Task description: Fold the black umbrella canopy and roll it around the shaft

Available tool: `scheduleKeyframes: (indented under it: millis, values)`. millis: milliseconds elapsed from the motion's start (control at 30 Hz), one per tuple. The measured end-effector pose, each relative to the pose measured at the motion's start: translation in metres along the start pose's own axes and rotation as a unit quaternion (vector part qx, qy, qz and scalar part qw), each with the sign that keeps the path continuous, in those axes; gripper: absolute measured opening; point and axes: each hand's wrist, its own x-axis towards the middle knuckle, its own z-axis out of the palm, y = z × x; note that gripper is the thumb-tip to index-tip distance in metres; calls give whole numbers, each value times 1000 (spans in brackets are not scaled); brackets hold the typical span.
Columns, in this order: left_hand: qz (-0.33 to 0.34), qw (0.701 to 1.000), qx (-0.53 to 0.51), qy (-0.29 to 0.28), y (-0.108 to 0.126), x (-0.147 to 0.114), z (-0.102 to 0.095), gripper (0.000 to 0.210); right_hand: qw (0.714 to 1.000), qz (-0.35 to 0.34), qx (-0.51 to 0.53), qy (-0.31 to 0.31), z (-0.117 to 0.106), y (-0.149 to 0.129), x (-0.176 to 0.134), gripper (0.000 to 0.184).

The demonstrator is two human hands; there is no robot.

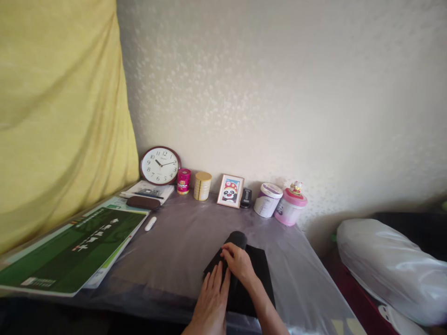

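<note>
A piece of black cloth [262,274] lies near the front of the table, with a rounded, raised fold at its far end. What kind of article it is, I cannot tell. My left hand [212,295] rests on its left part, fingers stretched out and palm down. Just beyond those fingertips, my right hand [239,261] is closed, with its thumb and fingers pinched together at the cloth near the raised fold. My hands and forearms hide part of the cloth.
A grey cover lies over the table [167,260]. At left are a green book [104,237], a brown case [143,202] and a small white object [150,224]. Along the wall stand a clock [161,165], several tubs and a panda picture [230,190]. A white plastic bag [391,265] lies at right.
</note>
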Motion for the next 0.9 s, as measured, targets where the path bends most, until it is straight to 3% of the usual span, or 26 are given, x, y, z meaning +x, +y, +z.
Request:
scheduleKeyframes:
  millis: [133,267,433,633,767,900]
  values:
    - [-18,999,12,-28,-2,8,11,96,992,-116,-55,1,0,4,-11,26]
    - [-24,999,32,12,-5,13,26,87,985,-161,-52,-13,0,21,-2,32]
    - [-34,998,41,22,-7,18,32,83,989,-117,-85,18,3,51,33,33]
    - [-45,998,26,-30,4,14,7,86,989,-75,-106,69,-1,72,63,34]
    - [-46,998,9,-29,8,5,3,100,982,42,-109,149,-19,91,50,34]
    - [-36,999,-13,15,9,-2,5,100,959,120,-92,241,-46,118,9,36]
